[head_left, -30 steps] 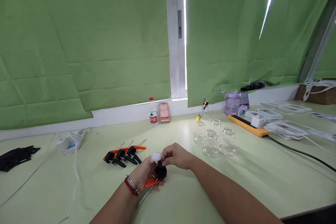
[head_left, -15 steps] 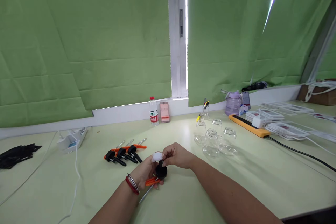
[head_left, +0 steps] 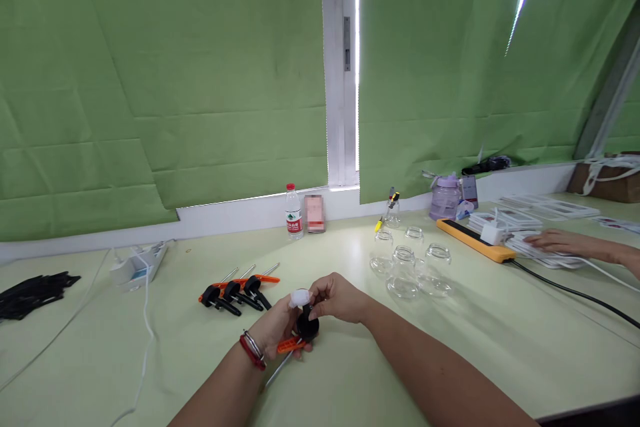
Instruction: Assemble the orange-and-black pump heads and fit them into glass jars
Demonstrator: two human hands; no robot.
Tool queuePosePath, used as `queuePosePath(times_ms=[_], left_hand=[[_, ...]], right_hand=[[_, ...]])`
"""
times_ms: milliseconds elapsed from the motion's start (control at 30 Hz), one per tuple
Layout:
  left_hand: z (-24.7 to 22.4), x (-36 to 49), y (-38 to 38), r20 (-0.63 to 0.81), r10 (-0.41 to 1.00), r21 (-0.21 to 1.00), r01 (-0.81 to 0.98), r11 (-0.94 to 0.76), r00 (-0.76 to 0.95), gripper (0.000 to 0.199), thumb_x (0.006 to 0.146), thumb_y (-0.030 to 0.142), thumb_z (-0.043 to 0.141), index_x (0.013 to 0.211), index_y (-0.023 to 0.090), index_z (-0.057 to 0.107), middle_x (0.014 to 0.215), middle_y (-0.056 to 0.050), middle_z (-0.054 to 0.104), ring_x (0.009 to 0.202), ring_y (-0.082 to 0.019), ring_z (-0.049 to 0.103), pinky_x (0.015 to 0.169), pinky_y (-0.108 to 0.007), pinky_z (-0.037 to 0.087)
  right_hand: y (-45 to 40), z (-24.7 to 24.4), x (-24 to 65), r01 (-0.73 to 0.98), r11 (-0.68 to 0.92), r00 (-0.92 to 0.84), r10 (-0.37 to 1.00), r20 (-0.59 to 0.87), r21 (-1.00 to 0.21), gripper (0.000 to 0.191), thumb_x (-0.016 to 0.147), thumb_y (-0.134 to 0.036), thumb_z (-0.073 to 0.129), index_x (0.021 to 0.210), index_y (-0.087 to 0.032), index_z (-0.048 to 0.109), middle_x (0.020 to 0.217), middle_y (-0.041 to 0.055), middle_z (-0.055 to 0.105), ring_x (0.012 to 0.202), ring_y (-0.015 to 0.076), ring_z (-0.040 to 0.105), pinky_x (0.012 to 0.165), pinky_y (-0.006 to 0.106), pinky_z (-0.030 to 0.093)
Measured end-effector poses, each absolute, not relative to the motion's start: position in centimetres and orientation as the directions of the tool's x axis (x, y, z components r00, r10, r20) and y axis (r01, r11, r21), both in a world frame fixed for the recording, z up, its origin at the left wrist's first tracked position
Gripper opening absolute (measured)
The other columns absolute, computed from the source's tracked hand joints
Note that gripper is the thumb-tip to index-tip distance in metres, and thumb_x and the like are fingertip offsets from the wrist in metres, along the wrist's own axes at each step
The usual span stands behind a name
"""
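My left hand (head_left: 273, 332) is closed around a black round lid piece (head_left: 309, 328) in front of me. An orange slotted strip (head_left: 287, 345) and a thin metal rod (head_left: 279, 371) stick out below it. At its top sits a rounded white piece (head_left: 300, 298). My right hand (head_left: 343, 297) has its thumb and fingers pinched at the black stem beside the white piece; what exactly they grip is partly hidden. Three similar black pieces (head_left: 233, 291) with metal rods and orange strips lie side by side to the left, beyond my left hand.
Several clear glass jars (head_left: 403, 273) stand right of my hands. Behind them are a yellow-black power strip (head_left: 473, 240) and a purple jug (head_left: 445, 197). Another person's hand (head_left: 565, 242) rests on white stacked items. A water bottle (head_left: 294, 213) stands by the window; black strips (head_left: 37, 293) lie left.
Another person's hand has come in from the right onto the white stack. My hands stay nearly still, with only a slight shift of the right fingers.
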State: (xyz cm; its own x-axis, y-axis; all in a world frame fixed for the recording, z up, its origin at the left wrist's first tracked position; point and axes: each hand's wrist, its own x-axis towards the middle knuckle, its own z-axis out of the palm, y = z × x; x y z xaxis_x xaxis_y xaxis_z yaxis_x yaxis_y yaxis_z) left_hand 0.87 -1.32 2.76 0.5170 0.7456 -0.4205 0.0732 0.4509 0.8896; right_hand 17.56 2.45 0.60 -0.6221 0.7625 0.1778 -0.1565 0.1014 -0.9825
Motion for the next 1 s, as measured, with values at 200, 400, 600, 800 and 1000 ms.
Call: queuePosePath(times_ms=[200, 400, 600, 800, 1000], left_hand=[[2.67, 0.90, -1.22, -0.424, 0.741, 0.886, 0.069, 0.459, 0.521, 0.038, 0.072, 0.054, 0.046, 0.081, 0.017, 0.050, 0.066, -0.005, 0.056, 0.048, -0.019, 0.058, 0.033, -0.022, 0.035], [2.85, 0.96, -1.41, -0.418, 0.754, 0.890, 0.062, 0.451, 0.506, 0.039, 0.071, 0.054, 0.047, 0.083, 0.017, 0.048, 0.066, -0.004, 0.056, 0.048, -0.019, 0.058, 0.033, -0.022, 0.036], [2.77, 0.82, -1.25, -0.419, 0.741, 0.891, 0.077, 0.448, 0.525, 0.045, 0.070, 0.058, 0.047, 0.086, 0.015, 0.050, 0.067, -0.006, 0.057, 0.050, -0.020, 0.058, 0.034, -0.022, 0.035], [2.28, 0.64, -0.97, -0.420, 0.744, 0.888, 0.066, 0.455, 0.521, 0.044, 0.071, 0.056, 0.046, 0.086, 0.015, 0.051, 0.068, -0.007, 0.058, 0.052, -0.021, 0.060, 0.035, -0.024, 0.037], [2.27, 0.60, -0.96, -0.431, 0.746, 0.882, 0.064, 0.467, 0.508, 0.045, 0.072, 0.057, 0.045, 0.085, 0.015, 0.052, 0.071, -0.009, 0.060, 0.053, -0.022, 0.060, 0.035, -0.023, 0.037]], right_hand=[[2.43, 0.69, 17.84, -0.139, 0.093, -0.636, 0.754, 0.161, -0.986, 0.034, 0.045, -0.027, 0.084, 0.071, -0.013, 0.066, 0.066, -0.0017, 0.062, 0.062, 0.0117, 0.057, 0.064, 0.027, 0.046], [2.67, 0.58, 18.27, -0.099, 0.134, -0.631, 0.758, 0.166, -0.986, 0.032, 0.052, -0.031, 0.081, 0.073, -0.013, 0.066, 0.070, -0.0001, 0.063, 0.066, 0.0117, 0.057, 0.068, 0.029, 0.045], [2.52, 0.84, 18.25, -0.082, 0.151, -0.645, 0.745, 0.168, -0.985, 0.038, 0.048, -0.027, 0.083, 0.078, -0.013, 0.064, 0.068, -0.0020, 0.060, 0.060, 0.0092, 0.053, 0.061, 0.026, 0.045], [2.31, 0.94, 18.02, -0.085, 0.199, -0.627, 0.751, 0.208, -0.976, 0.033, 0.049, -0.027, 0.082, 0.065, -0.014, 0.056, 0.070, -0.0022, 0.058, 0.065, 0.0101, 0.053, 0.061, 0.026, 0.044], [2.27, 0.85, 17.98, -0.069, 0.224, -0.642, 0.736, 0.215, -0.972, 0.034, 0.051, -0.027, 0.081, 0.066, -0.014, 0.054, 0.069, -0.0033, 0.055, 0.065, 0.0091, 0.050, 0.060, 0.024, 0.042]])
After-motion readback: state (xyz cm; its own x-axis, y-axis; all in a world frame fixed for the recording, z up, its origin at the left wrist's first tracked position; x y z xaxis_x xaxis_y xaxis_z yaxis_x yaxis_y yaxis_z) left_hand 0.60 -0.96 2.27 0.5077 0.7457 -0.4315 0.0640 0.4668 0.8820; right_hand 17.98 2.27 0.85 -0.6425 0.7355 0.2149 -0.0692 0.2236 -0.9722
